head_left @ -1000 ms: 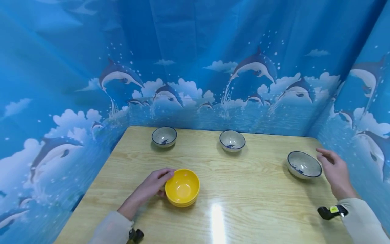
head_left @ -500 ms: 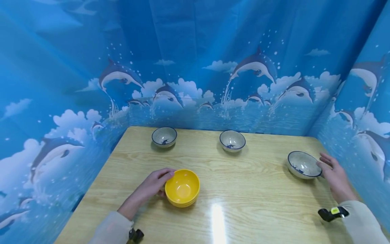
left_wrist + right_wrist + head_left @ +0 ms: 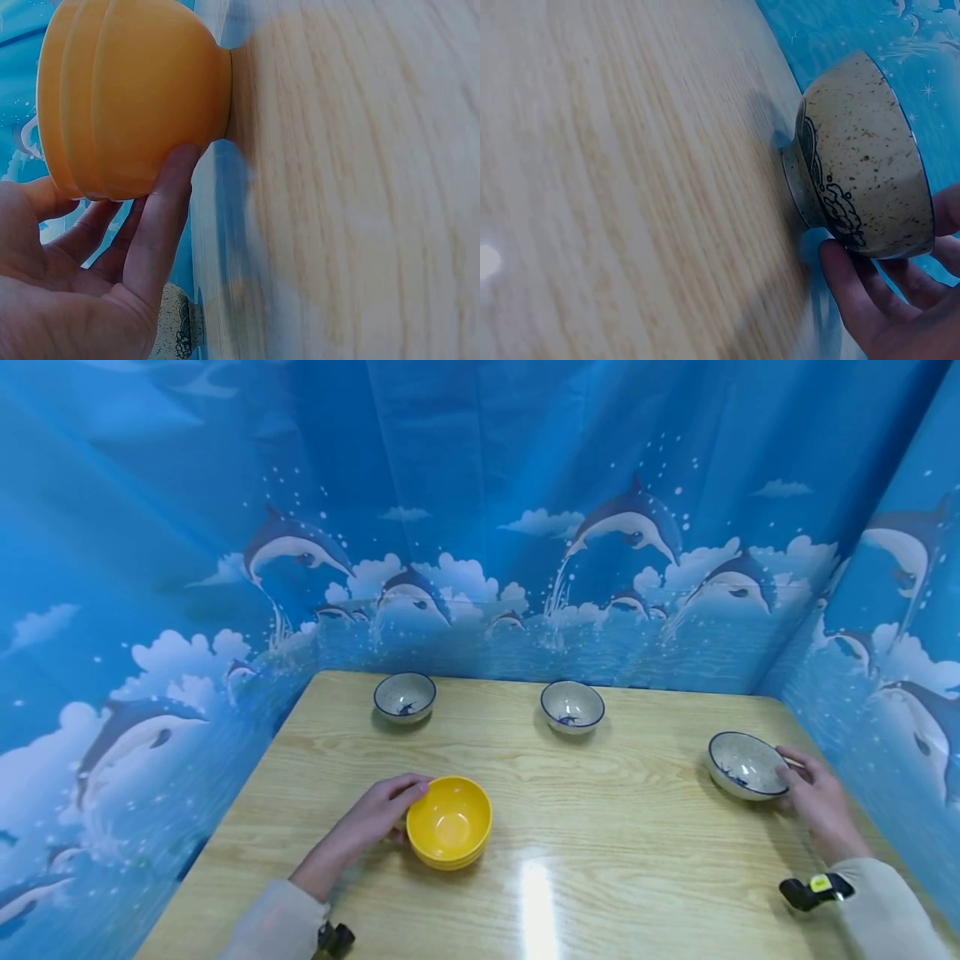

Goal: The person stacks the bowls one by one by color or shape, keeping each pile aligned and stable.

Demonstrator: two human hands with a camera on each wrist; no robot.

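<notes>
A small stack of nested yellow bowls [image 3: 450,818] stands upright on the wooden table, left of centre. My left hand [image 3: 382,810] holds its left side, thumb at the rim; in the left wrist view the fingers [image 3: 161,217] lie along the outer wall. Far to the right, a speckled grey bowl [image 3: 738,768] with a dark blue rim and blue pattern sits on its foot. My right hand [image 3: 817,802] grips that bowl's right edge. The right wrist view has the thumb near the rim and fingers [image 3: 855,292] under the bowl's curved side.
Two similar patterned bowls stand along the table's back edge, one back-left bowl [image 3: 405,700] and one back-middle bowl [image 3: 572,708]. A blue dolphin-print curtain [image 3: 480,527] hangs behind and at both sides of the wooden table [image 3: 600,852].
My right hand has moved left from beside the speckled bowl and taken hold of its right rim. The left hand and the yellow bowls have not moved.
</notes>
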